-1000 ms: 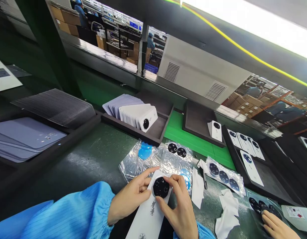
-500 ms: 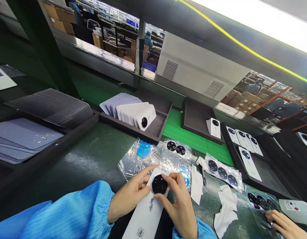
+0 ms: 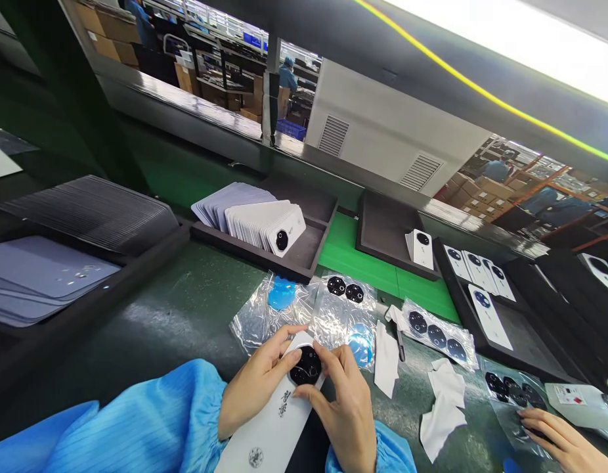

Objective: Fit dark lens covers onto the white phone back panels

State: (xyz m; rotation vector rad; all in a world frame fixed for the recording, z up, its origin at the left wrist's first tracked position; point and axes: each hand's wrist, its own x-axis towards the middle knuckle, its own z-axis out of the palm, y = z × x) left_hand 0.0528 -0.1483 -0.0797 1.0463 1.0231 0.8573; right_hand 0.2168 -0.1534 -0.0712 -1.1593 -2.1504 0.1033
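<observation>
A white phone back panel (image 3: 274, 427) with dark lettering lies tilted between my hands at the bottom middle. On its upper end sits a round black camera lens cover (image 3: 304, 366). My left hand (image 3: 259, 381) grips the panel's left edge, its thumb resting on the lens cover. From the right, my right hand (image 3: 346, 401) holds the panel's edge, with thumb and index finger at the lens cover's rim. Just beyond my hands are clear plastic sheets (image 3: 326, 322) bearing black lens covers (image 3: 354, 293) and blue film discs (image 3: 281, 293).
A dark tray (image 3: 311, 256) holds fanned panels (image 3: 264, 223). Grey panels (image 3: 43, 276) fill a tray at left. White cloths (image 3: 442, 407) and a strip of lens covers (image 3: 436, 336) lie at right. Another person's hand (image 3: 564, 437) touches a plastic bag at lower right.
My hands and the panel have shifted slightly left, and the panel is tilted more. My left thumb has moved onto the lens cover. The other person's hand has flattened out.
</observation>
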